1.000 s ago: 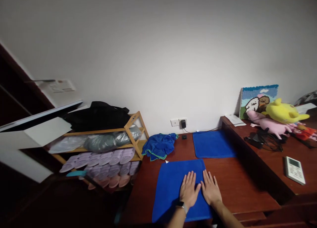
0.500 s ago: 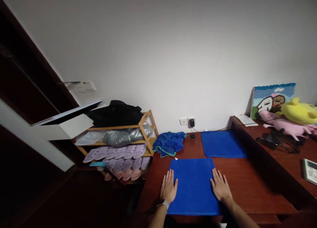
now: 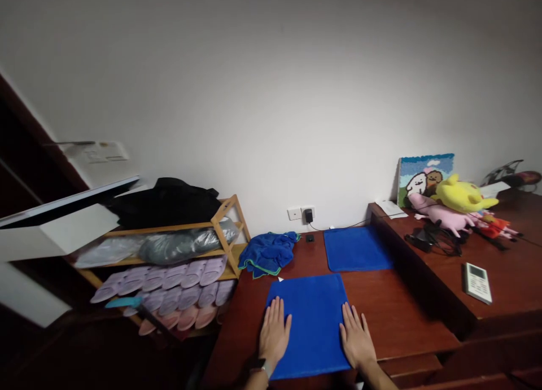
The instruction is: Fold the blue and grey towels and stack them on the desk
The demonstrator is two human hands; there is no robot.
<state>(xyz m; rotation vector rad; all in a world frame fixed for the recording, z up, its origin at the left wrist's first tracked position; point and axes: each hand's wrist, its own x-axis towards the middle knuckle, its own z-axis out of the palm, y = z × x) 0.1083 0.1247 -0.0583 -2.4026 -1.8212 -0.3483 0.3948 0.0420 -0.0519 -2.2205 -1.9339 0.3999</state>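
Observation:
A blue cloth (image 3: 312,325) lies spread flat on the reddish-brown wooden desk (image 3: 406,316), close to me. My left hand (image 3: 274,332) rests flat on its left edge, fingers stretched out and a watch on the wrist. On the opposite edge, my right hand (image 3: 356,334) lies palm down with its fingers extended. Neither hand grips anything. Beyond, to the right, a second flat blue cloth (image 3: 358,249) lies against the wall side. A crumpled blue cloth with green edging (image 3: 269,253) is heaped at the desk's back left corner.
Left of the desk stands a wooden rack (image 3: 231,237) with several slippers (image 3: 192,272) and a black bag (image 3: 165,204) on top. A raised desk section on the right bears plush toys (image 3: 461,195), a remote control (image 3: 477,283) and dark cables (image 3: 440,240). A charger (image 3: 309,215) is plugged into the wall.
The view has turned to the right, so the scene sits further left and more of the raised section shows. Both hands stay flat on the cloth's edges.

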